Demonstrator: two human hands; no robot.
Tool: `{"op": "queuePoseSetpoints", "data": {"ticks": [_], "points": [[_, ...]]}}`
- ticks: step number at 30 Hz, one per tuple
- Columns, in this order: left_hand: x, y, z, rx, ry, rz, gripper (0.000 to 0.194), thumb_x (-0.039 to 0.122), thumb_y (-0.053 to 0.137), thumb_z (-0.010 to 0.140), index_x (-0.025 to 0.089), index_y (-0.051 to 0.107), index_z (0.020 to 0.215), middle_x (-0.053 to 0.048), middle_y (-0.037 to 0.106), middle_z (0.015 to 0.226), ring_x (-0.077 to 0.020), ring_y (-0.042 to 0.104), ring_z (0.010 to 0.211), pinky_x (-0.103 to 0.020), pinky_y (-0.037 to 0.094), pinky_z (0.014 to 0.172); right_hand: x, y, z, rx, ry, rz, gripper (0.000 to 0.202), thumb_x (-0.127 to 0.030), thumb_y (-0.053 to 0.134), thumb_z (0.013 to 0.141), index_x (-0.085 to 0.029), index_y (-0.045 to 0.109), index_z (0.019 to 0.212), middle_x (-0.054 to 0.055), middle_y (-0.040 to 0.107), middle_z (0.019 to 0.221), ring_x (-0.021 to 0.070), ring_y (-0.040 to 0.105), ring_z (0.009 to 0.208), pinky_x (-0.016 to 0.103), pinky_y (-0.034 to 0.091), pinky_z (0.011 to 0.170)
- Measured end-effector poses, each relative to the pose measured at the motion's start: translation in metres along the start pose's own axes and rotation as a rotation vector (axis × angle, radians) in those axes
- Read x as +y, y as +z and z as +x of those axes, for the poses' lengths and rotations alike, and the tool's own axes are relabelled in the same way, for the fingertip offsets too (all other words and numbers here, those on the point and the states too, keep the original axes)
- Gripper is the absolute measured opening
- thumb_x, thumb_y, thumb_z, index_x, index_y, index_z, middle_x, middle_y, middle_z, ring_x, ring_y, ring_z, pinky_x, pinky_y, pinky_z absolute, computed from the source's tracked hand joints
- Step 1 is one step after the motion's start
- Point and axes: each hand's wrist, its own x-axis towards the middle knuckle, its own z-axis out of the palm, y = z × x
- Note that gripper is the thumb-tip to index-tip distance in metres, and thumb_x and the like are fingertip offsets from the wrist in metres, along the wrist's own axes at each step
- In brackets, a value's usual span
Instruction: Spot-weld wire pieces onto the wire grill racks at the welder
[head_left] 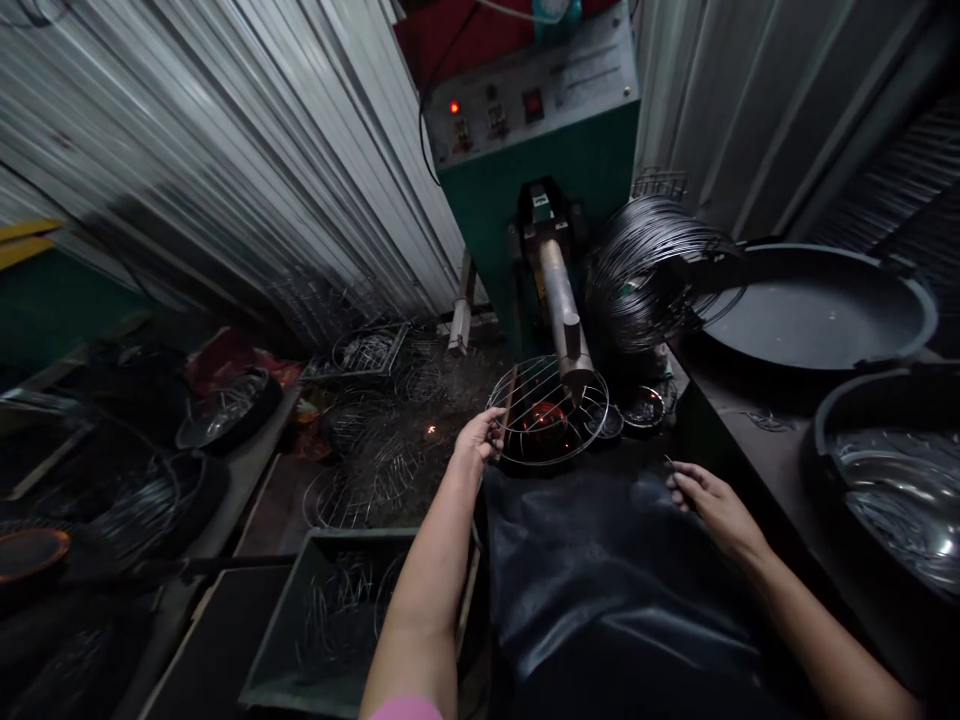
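My left hand [481,436] is closed on the left side of a round wire rack [551,463], with its fingers at the rim. The rack has several parallel bars and lies under the tip of a thick metal arm [561,295] of a green machine [540,150]; whether they touch, I cannot tell. A narrow brownish strip [511,395] lies across the rack beside my left fingers. My right hand [697,490] is over my lap, pinching a short thin piece of wire [668,460]. A dark apron [600,560] covers my lap.
A large coil of wire [652,260] hangs right of the machine. Dark basins [825,300] stand at the right, one with shiny metal pieces [907,500]. A green crate [262,650] with bent wires sits lower left. Wire racks [375,470] and a bright spark [430,430] are on the left.
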Motion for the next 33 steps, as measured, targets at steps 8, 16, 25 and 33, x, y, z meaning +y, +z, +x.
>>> {"op": "queuePoseSetpoints", "data": {"ticks": [8,16,25,33], "points": [[-0.024,0.015,-0.023,0.066,0.215,-0.133,0.033,0.021,0.072,0.051,0.017,0.042,0.063,0.01,0.033,0.048,-0.0016,0.028,0.036,-0.015,0.018,0.032,-0.063,0.102,0.001,-0.274,-0.356,-0.092,0.036,-0.051,0.054,0.076,-0.017,0.058,0.088,0.006,0.065,0.076,0.016,0.061,0.061,0.026,0.048,0.053],[-0.023,0.021,-0.025,0.094,0.308,-0.13,0.046,0.029,0.077,0.046,0.016,0.048,0.078,0.008,0.041,0.055,-0.0015,0.033,0.04,-0.014,0.018,0.035,-0.068,0.105,0.025,-0.27,-0.342,-0.211,0.036,-0.052,0.051,0.076,-0.018,0.057,0.085,0.004,0.063,0.068,0.0144,0.056,0.052,0.024,0.042,0.044],[-0.025,0.029,-0.015,0.108,0.279,-0.137,0.045,0.028,0.077,0.047,0.017,0.049,0.08,0.009,0.039,0.055,-0.0013,0.034,0.04,-0.014,0.019,0.035,-0.062,0.104,0.031,-0.165,-0.411,-0.301,0.032,-0.047,0.046,0.081,-0.018,0.057,0.09,0.003,0.062,0.063,0.0162,0.058,0.057,0.025,0.043,0.05],[-0.024,0.034,-0.016,0.128,0.258,-0.147,0.043,0.026,0.077,0.048,0.016,0.049,0.078,0.009,0.039,0.053,-0.001,0.032,0.039,-0.013,0.018,0.034,-0.063,0.1,0.034,-0.178,-0.4,-0.261,0.029,-0.043,0.048,0.08,-0.018,0.056,0.091,0.004,0.065,0.07,0.0159,0.06,0.059,0.027,0.047,0.06]]}}
